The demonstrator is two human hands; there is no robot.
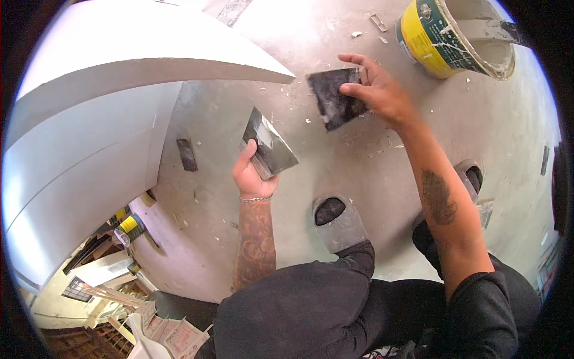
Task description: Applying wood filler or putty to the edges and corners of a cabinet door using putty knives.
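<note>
In the head view, the person's left hand (254,178) is clamped on a flat metal blade (276,145), thumb on the upper face, with a pale smear of paste across it. The blade tilts above the floor (203,239), left of the picture's middle. The right hand (385,93) is clamped on a dark square plate (333,106), thumb across the near face and 1 finger stretched out past the top edge; the plate looks slightly blurred. The 2 tools are apart, the plate farther up and to the right.

Beyond the right hand, a green and yellow bucket (426,42) leans with its paste-smeared mouth facing right, and a handle-like piece (483,30) lies across that mouth. A white panel (179,42) fills the upper left. Below it, a dark strip (186,154) lies on the floor. 2 grey shoes (345,226) show near the person's knees.
</note>
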